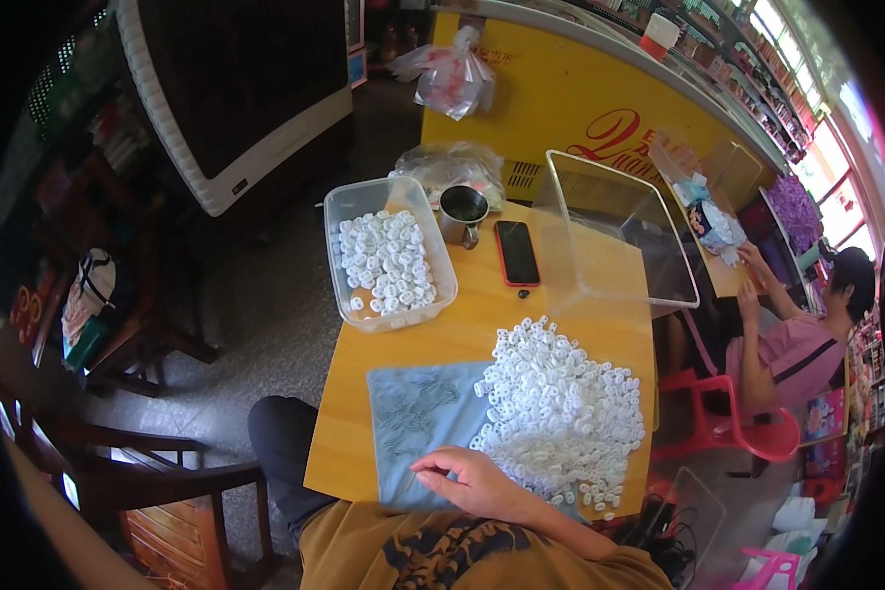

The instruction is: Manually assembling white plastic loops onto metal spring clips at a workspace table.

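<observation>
My right hand point(470, 484) is over the near edge of a blue cloth point(442, 433), thumb and forefinger close together. Whether a thin piece is pinched between them is too small to make out. Many thin, dark, pin-like pieces point(408, 408) lie scattered on the cloth. Close to the hand, a large heap of small white oval pieces with holes point(560, 403) covers the cloth's right part and the table. More white oval pieces point(383, 256) are in a clear plastic tub point(442, 280) at the back left. My left forearm shows at the lower left edge; its hand is out of view.
On the wooden table point(349, 393) are a metal mug point(464, 211), a phone point(517, 253) and a clear empty bin point(600, 236). Behind stands a yellow freezer point(551, 98). A person in pink point(787, 364) works at the right near a red chair point(708, 413). A wooden chair point(177, 501) is at left.
</observation>
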A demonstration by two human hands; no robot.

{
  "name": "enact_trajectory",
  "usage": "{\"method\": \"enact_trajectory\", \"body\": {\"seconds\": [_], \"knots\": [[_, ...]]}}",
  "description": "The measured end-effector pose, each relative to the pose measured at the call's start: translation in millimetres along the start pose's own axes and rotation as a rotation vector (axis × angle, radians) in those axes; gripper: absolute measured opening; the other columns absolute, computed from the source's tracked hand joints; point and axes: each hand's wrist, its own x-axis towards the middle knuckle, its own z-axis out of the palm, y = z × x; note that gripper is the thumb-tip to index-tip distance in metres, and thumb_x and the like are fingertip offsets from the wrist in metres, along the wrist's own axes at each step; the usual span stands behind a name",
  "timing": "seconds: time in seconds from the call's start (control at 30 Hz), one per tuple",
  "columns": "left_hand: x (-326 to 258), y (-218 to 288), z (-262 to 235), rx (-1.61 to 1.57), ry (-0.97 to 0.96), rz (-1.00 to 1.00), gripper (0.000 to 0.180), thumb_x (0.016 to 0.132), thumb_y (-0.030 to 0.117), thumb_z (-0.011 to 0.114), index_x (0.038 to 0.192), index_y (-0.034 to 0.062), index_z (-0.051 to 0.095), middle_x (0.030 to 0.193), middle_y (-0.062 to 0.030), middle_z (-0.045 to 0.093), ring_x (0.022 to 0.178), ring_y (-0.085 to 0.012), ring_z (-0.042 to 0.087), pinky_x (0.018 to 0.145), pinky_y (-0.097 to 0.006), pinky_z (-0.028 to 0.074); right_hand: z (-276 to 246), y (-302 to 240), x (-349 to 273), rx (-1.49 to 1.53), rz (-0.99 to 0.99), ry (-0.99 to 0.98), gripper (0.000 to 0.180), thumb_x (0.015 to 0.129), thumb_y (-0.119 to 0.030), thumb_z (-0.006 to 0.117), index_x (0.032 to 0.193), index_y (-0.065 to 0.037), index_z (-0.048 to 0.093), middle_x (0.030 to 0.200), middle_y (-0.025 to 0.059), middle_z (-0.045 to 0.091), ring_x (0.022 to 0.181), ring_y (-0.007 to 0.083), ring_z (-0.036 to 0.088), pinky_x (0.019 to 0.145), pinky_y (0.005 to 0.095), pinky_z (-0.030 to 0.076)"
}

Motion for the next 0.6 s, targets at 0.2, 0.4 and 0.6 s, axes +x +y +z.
{"method": "enact_trajectory", "body": {"seconds": [0.2, 0.4, 0.6], "knots": [[-6.5, -3.3, -4.8, -0.016, 0.014, 0.002, 0.025, 0.09, 0.021, 0.048, 0.095, 0.0005, 0.062, 0.095, -0.0142, 0.062, 0.088, -0.0275, 0.059, 0.077, -0.042, 0.046, 1.0, -1.8, 2.8, -0.038, -0.025, 0.003, 0.022, 0.09, -0.016, 0.055, 0.103, 0.001, 0.059, 0.091, 0.012, 0.06, 0.081, 0.02, 0.058, 0.074, 0.0288, 0.046], [-11.6, -11.4, -11.0, -0.025, 0.034, 0.003, 0.026, 0.091, 0.022, 0.048, 0.095, 0.0004, 0.062, 0.095, -0.0144, 0.062, 0.088, -0.0277, 0.059, 0.077, -0.041, 0.046, 0.1, -4.2, 5.1, -0.017, 0.003, 0.008, 0.019, 0.089, -0.013, 0.057, 0.103, 0.0, 0.061, 0.089, 0.0079, 0.061, 0.081, 0.0138, 0.057, 0.074, 0.026, 0.045], [-17.1, -23.0, -18.1, -0.048, 0.049, 0.009, 0.027, 0.091, 0.023, 0.048, 0.095, 0.0003, 0.062, 0.095, -0.0147, 0.062, 0.088, -0.0279, 0.059, 0.076, -0.041, 0.046, 0.8, -3.7, 6.3, -0.015, 0.016, 0.003, 0.019, 0.089, -0.014, 0.057, 0.102, 0.0, 0.061, 0.09, 0.0081, 0.061, 0.081, 0.0142, 0.057, 0.074, 0.0261, 0.045]]}}
